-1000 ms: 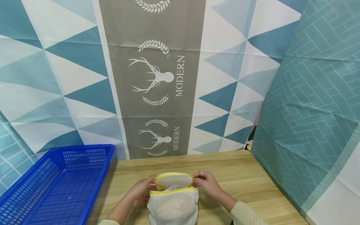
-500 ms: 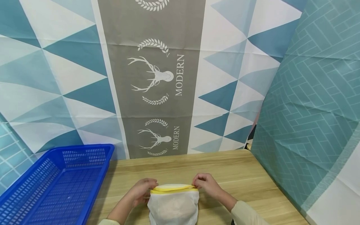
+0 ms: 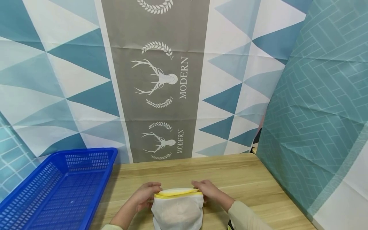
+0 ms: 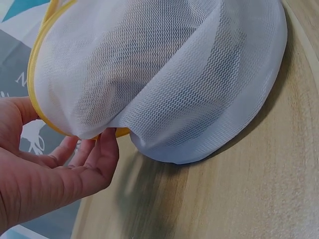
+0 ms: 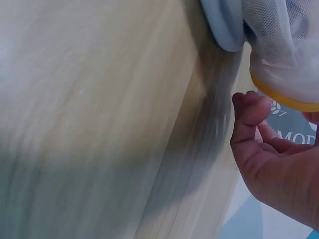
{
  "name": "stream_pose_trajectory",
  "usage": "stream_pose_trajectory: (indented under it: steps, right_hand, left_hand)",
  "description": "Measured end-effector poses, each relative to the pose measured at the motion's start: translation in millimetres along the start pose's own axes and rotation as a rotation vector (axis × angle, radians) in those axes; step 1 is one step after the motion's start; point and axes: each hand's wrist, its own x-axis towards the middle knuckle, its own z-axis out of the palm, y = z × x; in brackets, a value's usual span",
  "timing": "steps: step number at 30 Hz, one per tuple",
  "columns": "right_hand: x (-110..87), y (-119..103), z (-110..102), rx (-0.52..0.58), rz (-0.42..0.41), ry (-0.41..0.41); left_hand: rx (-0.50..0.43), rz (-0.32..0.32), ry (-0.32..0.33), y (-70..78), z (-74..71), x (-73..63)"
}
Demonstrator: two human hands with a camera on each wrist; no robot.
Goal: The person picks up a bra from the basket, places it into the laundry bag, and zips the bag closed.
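A white mesh laundry bag (image 3: pixel 178 210) with yellow trim along its mouth stands at the front of the table. Something pale and rounded shows faintly through its mesh; its kind is hidden. My left hand (image 3: pixel 145 195) holds the bag by the left end of the trim. In the left wrist view, fingers (image 4: pixel 107 154) curl against the mesh edge. At the right end of the mouth is my right hand (image 3: pixel 210 191). The right wrist view shows curled fingers (image 5: pixel 249 112) just beside the yellow rim (image 5: pixel 284 99), while other digits are cut off at the frame's edge.
A blue plastic basket (image 3: pixel 110 172) with slotted walls stands left of the bag on the wooden table (image 3: pixel 224 166). Patterned cloth (image 3: pixel 161 105) hangs behind the table, with a teal sheet (image 3: pixel 316 105) along the right side.
The bag's raised back rim has folded down toward the front, narrowing the mouth. My right hand has since shifted slightly left, its fingers reaching over the corner. My left hand has barely moved.
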Motion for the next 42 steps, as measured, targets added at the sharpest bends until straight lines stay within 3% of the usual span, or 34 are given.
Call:
stream_pose_trajectory:
  steps: [5,15,25,31,42]
  right_hand:
    - [4.3,-4.0,1.2,0.076,0.020,-0.042]
    - [8.1,-11.7,4.1,0.127,0.050,-0.051]
    - [14.1,-18.7,5.8,0.137,0.157,-0.160]
    - [16.0,-27.0,9.3,0.137,0.121,-0.207]
    - [10.8,-35.7,11.3,0.123,0.010,-0.220]
  left_hand:
    - [-0.024,0.025,-0.022,0.3,-1.0,-1.7]
    - [-0.074,0.102,-0.074,3.2,-3.6,-7.6]
    - [-0.081,0.133,-0.027,5.8,0.6,-12.3]
    - [-0.082,0.159,-0.033,7.9,-0.4,-16.6]
    - [-0.080,0.190,-0.060,11.2,-4.1,-24.3]
